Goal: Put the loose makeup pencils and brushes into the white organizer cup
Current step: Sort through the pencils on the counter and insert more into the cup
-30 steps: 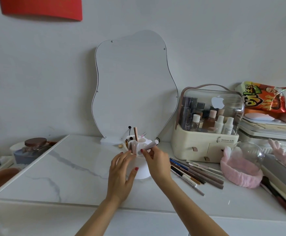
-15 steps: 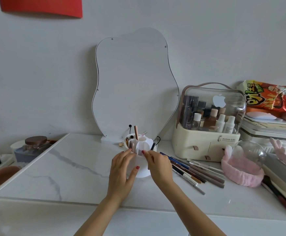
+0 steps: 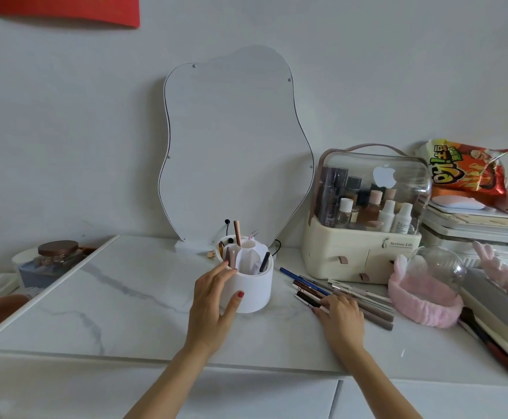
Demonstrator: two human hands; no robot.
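Your white organizer cup [image 3: 251, 290], smooth, round and divided inside, stands on the marble-veined tabletop [image 3: 119, 297]. Your left hand [image 3: 212, 306] cups its side, fingers loosely spread. Your right hand [image 3: 339, 313] lies flat on the loose makeup pencils [image 3: 349, 297], slim sticks fanned just right of the cup; whether it grips one, you cannot tell.
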